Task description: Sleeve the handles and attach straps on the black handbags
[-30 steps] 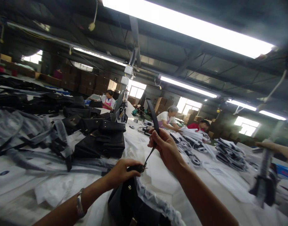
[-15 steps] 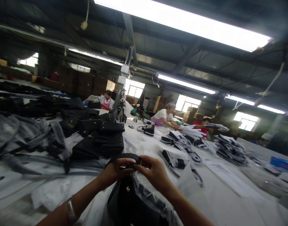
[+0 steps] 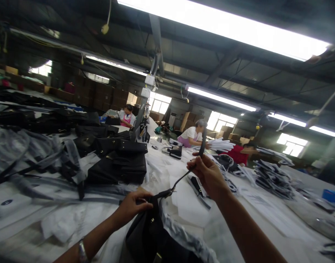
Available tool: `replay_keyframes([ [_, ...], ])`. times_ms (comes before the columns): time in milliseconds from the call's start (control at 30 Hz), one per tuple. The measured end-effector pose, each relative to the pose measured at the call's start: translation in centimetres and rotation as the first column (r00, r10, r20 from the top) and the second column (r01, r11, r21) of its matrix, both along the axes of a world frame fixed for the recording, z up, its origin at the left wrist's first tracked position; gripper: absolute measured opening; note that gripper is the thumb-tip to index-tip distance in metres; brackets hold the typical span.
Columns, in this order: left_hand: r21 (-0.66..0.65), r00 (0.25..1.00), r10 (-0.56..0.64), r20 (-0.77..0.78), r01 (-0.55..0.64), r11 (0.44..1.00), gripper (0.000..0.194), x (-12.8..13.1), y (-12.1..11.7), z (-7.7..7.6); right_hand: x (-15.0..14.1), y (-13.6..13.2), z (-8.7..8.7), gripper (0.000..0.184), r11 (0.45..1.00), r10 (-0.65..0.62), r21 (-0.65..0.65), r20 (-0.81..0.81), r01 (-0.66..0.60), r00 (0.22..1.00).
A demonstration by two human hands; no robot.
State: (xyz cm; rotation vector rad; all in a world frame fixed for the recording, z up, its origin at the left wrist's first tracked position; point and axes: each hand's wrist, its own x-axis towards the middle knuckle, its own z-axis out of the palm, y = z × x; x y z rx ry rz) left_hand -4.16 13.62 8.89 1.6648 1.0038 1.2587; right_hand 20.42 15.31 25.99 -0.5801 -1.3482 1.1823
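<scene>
Below my hands stands a black bag point(image 3: 145, 233) with small gold-coloured metal fittings. Clear plastic wrapping point(image 3: 181, 233) runs along its right side. My left hand point(image 3: 134, 206) is closed on a black strap point(image 3: 163, 194) just above the bag's top. Raised to the right, my right hand point(image 3: 207, 171) pinches the strap's far part, and a length of it sticks up above the fingers. Between the hands the strap stretches slantwise, with a small buckle-like fitting in the middle.
Black bags point(image 3: 120, 164) and wrapped straps point(image 3: 46, 157) pile up on the left. Plastic-wrapped black pieces point(image 3: 274, 179) lie in a stack on the right, near a blue box point(image 3: 332, 197). Co-workers point(image 3: 193, 135) are across the table. White sheets cover much of the tabletop.
My right hand has moved up and to the right, away from my left, drawing the strap out between them. My left hand has dropped slightly. The view has shifted a little.
</scene>
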Motion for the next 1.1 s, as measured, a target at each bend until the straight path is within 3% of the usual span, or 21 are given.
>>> replay_keyframes([
  [200,-0.027,0.999,0.012,0.038,-0.011,1.0,0.028,0.2,-0.6,0.2,1.5,-0.1,5.9,0.039,0.976,-0.121,0.141,-0.276,0.164,0.954],
  [300,-0.034,0.998,0.04,0.04,-0.039,0.999,0.028,0.3,-0.8,0.4,1.7,-1.3,6.8,0.041,0.96,-0.17,0.187,-0.196,0.207,0.966],
  [367,-0.049,0.997,0.068,0.043,-0.066,0.997,0.028,0.5,-0.9,0.4,1.2,-2.3,5.9,0.039,0.981,-0.159,0.133,0.117,0.143,0.98],
  [400,-0.059,0.995,0.083,0.048,-0.08,0.995,0.028,0.5,-1.0,0.3,0.8,-2.8,4.9,0.037,0.992,-0.119,0.073,0.34,0.099,0.933],
  [467,-0.073,0.992,0.108,0.066,-0.104,0.992,0.027,0.7,-1.1,0.1,-0.4,-3.4,2.3,0.035,0.998,-0.006,-0.04,0.732,0.052,0.681],
  [533,-0.065,0.988,0.122,0.09,-0.117,0.991,0.026,1.0,-1.2,-0.3,-1.5,-3.6,-0.8,0.037,0.998,-0.038,0.012,0.896,0.06,0.442],
  [600,-0.051,0.985,0.125,0.115,-0.12,0.991,0.026,1.4,-1.3,-0.7,-2.4,-3.3,-3.5,0.04,0.998,-0.049,0.034,0.945,0.051,0.323],
  [733,-0.04,0.981,0.135,0.14,-0.131,0.991,0.027,2.0,-1.8,-1.1,-3.6,-2.7,-6.2,0.043,0.999,-0.006,-0.006,0.962,0.043,0.272],
  [967,-0.002,0.975,0.174,0.136,-0.175,0.984,0.029,2.6,-2.6,-0.6,-5.2,-2.6,-7.0,0.038,0.997,-0.057,0.048,0.979,0.055,0.195],
  [1100,-0.02,0.969,0.184,0.163,-0.183,0.983,0.028,2.6,-3.4,-0.3,-5.3,-2.1,-6.7,0.036,0.997,0.076,-0.078,0.988,0.01,0.136],
])
